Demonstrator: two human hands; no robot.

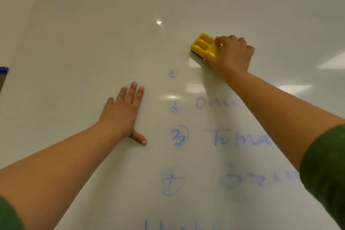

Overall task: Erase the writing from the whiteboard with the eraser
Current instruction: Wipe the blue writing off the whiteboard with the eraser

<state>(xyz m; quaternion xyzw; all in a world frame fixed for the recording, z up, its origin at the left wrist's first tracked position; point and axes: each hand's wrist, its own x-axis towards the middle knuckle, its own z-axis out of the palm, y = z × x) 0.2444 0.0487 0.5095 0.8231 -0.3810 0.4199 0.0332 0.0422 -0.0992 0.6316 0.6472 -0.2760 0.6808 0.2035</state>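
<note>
The whiteboard [93,33] fills the view. Blue writing [240,139] runs down its right half as a numbered list: a circled 1, then 2, 3 and 4 with words beside them, partly hidden by my right arm. My right hand [231,55] grips a yellow eraser [202,45] and presses it against the board above and to the right of the circled 1. My left hand [124,112] lies flat on the board, fingers spread, left of the list.
A blue-topped object [4,70] pokes in at the left edge. More blue writing [168,225] starts at the bottom edge. Ceiling lights reflect on the board's right side. Both forearms reach in from the lower corners, with green sleeves.
</note>
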